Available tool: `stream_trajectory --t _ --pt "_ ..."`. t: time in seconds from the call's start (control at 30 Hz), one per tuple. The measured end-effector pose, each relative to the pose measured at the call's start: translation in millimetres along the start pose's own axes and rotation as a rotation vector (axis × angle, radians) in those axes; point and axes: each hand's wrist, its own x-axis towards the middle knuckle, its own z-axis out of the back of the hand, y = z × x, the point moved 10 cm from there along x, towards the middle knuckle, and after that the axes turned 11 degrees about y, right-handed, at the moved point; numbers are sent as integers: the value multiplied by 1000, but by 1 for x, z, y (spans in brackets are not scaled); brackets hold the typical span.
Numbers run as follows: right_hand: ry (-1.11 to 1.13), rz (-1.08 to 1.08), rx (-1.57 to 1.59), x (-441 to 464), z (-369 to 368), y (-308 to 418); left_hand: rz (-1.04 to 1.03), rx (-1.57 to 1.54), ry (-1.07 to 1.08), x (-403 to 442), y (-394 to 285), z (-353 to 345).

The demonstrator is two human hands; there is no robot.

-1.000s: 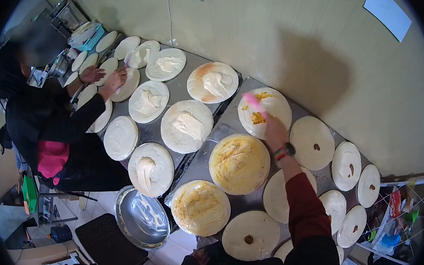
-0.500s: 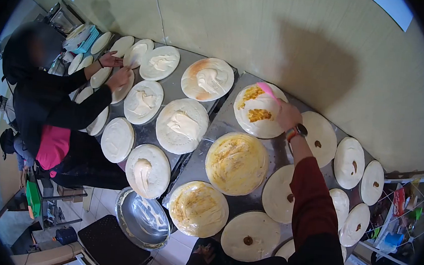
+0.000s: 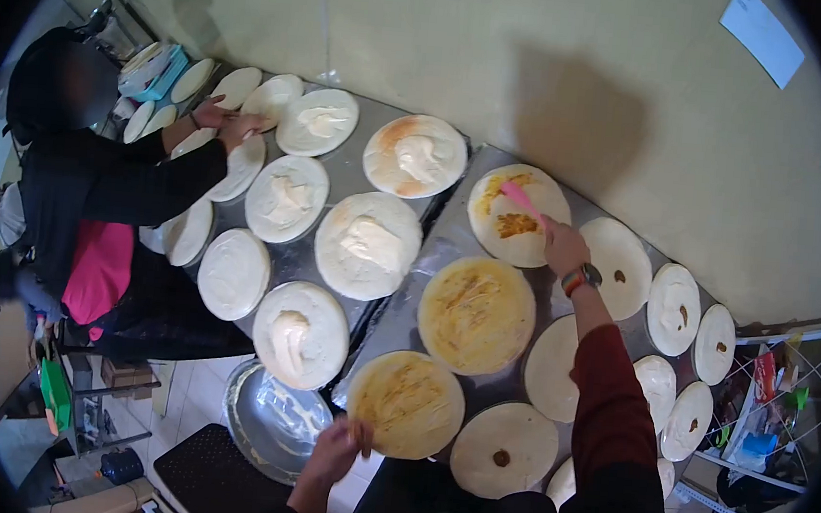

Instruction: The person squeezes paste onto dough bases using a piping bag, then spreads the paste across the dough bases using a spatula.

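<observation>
My right hand point(image 3: 565, 248) is closed on the handle of a pink spatula point(image 3: 523, 202). The blade lies over yellow-brown filling on a pale round dough disc point(image 3: 550, 195) near the wall. My left hand point(image 3: 337, 451) has its fingers curled beside the left edge of a disc with a yellow-brown smear point(image 3: 406, 404); what it holds, if anything, is too small to tell. Above that disc sits another smeared disc point(image 3: 476, 316). Further right, several pale discs carry a small brown dab, one of them point(image 3: 504, 451) near the front edge.
On the left table, several discs hold cream, one point(image 3: 368, 244) near the gap between tables. A co-worker point(image 3: 99, 174) in black works there, hands over discs. A metal basin point(image 3: 277, 420) and a black stool point(image 3: 210, 477) stand below. A wire rack point(image 3: 774, 411) is at right.
My left hand has risen into view by the lower smeared disc. My right hand and spatula have moved over the upper disc, where the filling is more spread. The co-worker's hands have shifted.
</observation>
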Motion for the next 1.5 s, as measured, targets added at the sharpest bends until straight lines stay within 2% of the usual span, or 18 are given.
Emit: stream_trajectory --t 0.07,0.1,0.13,0.23,0.33,0.4,0.47,0.53,0.67,0.73,0.77,0.87,1.0,1.1,1.17,1.27,1.4,1.5 --pt "201 48 -171 -39 -11 51 -77 24 -194 37 -51 -6" --pt "192 100 -128 -54 -18 56 -183 36 -145 57 -77 -19" --pt "176 150 -85 -67 -22 53 -165 16 -233 67 -90 -20" --pt "121 104 7 -78 -1 46 -294 -2 -131 102 -126 -43" --pt "-50 8 103 -62 23 18 -413 -13 -5 102 -152 -85" --pt "-98 -137 83 -40 16 -6 -487 -20 68 92 -169 -113" --pt "-48 -148 8 -35 0 3 -759 50 400 66 -201 -159" --pt "2 -164 -55 -42 -5 27 -818 97 905 49 -226 -201" --pt "104 -66 -48 -81 -7 61 -847 21 877 32 -239 -209" --pt "97 -25 -3 -78 -3 54 -832 -156 1038 32 -243 -212" --pt "38 -72 14 -67 5 42 -927 -204 1184 27 -246 -212" --pt "-139 -155 38 -23 14 5 -938 -291 1244 30 -254 -223" --pt "-58 -184 3 -2 -10 12 -822 -382 1217 41 -249 -227" --pt "89 -139 -157 -35 -23 55 -936 -506 1255 37 -249 -218" --pt "79 -92 -221 -61 -28 50 -772 -505 1184 44 -247 -221" --pt "135 -178 -226 -100 -7 42 -760 -581 1207 45 -247 -224" --pt "47 -268 -211 -120 11 11 -700 -754 1125 50 -229 -233" --pt "-58 -246 -154 -118 8 23 -723 -950 1203 50 -210 -233"
